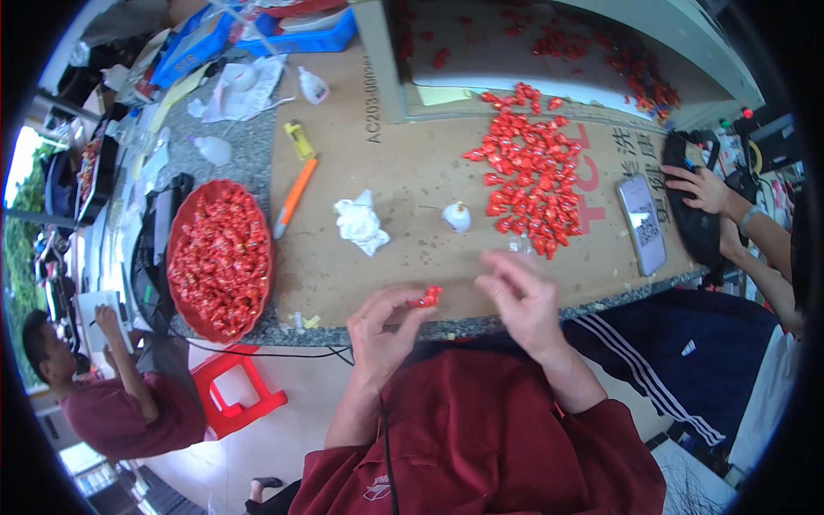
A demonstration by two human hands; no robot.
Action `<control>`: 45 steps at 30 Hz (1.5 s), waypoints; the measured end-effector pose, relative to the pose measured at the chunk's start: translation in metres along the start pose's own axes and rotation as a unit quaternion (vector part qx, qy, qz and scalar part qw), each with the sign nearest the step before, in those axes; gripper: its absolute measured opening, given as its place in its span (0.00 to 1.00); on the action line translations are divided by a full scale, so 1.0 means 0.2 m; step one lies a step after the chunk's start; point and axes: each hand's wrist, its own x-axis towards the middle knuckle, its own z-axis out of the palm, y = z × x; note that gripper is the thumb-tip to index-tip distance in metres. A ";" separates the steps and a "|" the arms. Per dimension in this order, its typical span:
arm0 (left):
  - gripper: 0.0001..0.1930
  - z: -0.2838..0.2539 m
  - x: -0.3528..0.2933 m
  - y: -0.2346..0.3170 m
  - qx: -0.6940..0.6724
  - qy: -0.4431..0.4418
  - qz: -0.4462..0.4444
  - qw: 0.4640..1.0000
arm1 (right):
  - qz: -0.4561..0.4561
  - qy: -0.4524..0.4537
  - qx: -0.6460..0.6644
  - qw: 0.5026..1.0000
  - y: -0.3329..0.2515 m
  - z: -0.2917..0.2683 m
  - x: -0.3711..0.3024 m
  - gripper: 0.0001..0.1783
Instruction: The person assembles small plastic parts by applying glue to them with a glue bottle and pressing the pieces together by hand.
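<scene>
My left hand (378,330) is closed, pinching a small glossy red piece (427,297) between thumb and fingertips, just above the table's front edge. To its right, my right hand (525,300) is slightly blurred; its fingers are apart and nothing shows between them. A loose spread of similar red pieces (532,172) lies on the cardboard (412,257) beyond my right hand. Between the hands and farther back stands a small white squeeze bottle (456,217) with its tip up. A crumpled white tissue (360,221) lies to the bottle's left.
A red scalloped tray (176,283) heaped with red pieces stands at left, beside an orange cutter (297,196) and a yellow object (299,140). A phone (642,225) lies at right, near another person's hand (699,188) on a black bag. A seated person (129,395) writes at lower left.
</scene>
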 end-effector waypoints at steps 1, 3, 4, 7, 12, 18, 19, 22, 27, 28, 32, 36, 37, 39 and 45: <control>0.10 -0.04 0.02 -0.01 0.049 0.046 0.042 0.997 | -0.005 -0.004 0.009 1.000 -0.02 0.01 0.05 0.15; 0.10 -0.18 0.07 -0.02 0.098 0.114 0.043 0.988 | -0.049 0.071 -0.093 0.992 -0.05 0.03 0.16 0.20; 0.11 -0.25 0.10 -0.03 0.133 0.172 0.044 0.975 | -0.054 0.068 -0.086 0.992 -0.05 0.04 0.20 0.20; 0.12 -0.44 0.17 -0.06 0.179 0.282 0.021 0.942 | -0.073 0.036 -0.151 0.985 -0.01 0.09 0.27 0.21; 0.13 -0.41 0.25 0.02 0.255 0.293 0.079 0.918 | -0.054 0.023 -0.152 0.987 0.00 0.06 0.26 0.16; 0.10 0.07 0.27 0.11 0.032 -0.044 0.040 0.998 | -0.017 0.113 -0.002 0.993 0.05 -0.14 0.13 0.15; 0.10 0.15 0.29 0.13 0.027 -0.046 0.040 0.998 | -0.016 0.115 -0.007 0.993 0.07 -0.17 0.11 0.15; 0.11 0.34 0.38 0.13 0.030 -0.119 0.047 0.991 | -0.003 0.133 0.007 0.991 0.10 -0.24 0.04 0.15; 0.13 0.48 0.48 0.10 0.168 -0.084 0.106 0.976 | 0.027 0.136 -0.046 0.989 0.16 -0.29 -0.03 0.18; 0.13 0.49 0.48 0.10 0.169 -0.087 0.108 0.976 | 0.028 0.139 -0.046 0.989 0.16 -0.30 -0.03 0.18; 0.12 0.49 0.47 0.08 0.165 -0.105 0.140 0.971 | 0.022 0.138 -0.003 0.990 0.15 -0.24 -0.02 0.18; 0.12 0.38 0.38 0.16 -0.046 -0.138 -0.029 0.989 | 0.038 0.109 0.067 0.991 0.13 -0.20 -0.03 0.19; 0.12 0.35 0.34 0.17 -0.045 -0.137 -0.031 0.989 | 0.062 0.096 0.130 0.985 0.11 -0.18 -0.03 0.19; 0.15 0.30 0.24 0.16 -0.078 -0.150 -0.005 0.986 | 0.078 0.068 0.191 0.976 0.08 -0.13 -0.04 0.18; 0.17 0.22 0.06 0.14 -0.347 -0.145 -0.078 0.923 | 0.178 -0.053 0.423 0.887 0.07 -0.06 -0.08 0.14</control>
